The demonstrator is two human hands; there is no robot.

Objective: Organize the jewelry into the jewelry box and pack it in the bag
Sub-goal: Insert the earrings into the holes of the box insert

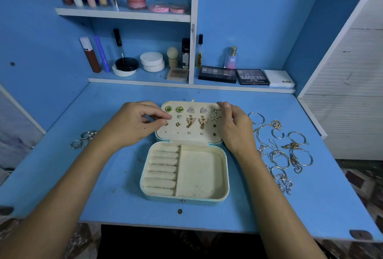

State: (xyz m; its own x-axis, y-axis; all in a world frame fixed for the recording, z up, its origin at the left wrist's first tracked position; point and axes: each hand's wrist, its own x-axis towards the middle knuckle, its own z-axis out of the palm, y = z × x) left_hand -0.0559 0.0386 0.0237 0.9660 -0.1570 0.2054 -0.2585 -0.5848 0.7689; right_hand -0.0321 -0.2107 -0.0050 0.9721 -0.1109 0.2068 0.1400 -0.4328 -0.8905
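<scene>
Head view, looking down on a blue desk (103, 176); jewelry box (184, 195) open at centre, lid (189, 137) laid back and studded with earrings: green squares (169, 109), triangles (190, 110), starfish (215, 110), butterflies (190, 121); base compartments bare. Left hand (132, 124) at lid's left edge, thumb and forefinger pinched together over a small stud, barely visible; right hand (234, 128) curled round lid's right edge, gripping it. Rings (84, 139) lying left of box; bangles and chains (284, 151) heaped to the right. Cosmetics on shelves (124, 13) behind.
</scene>
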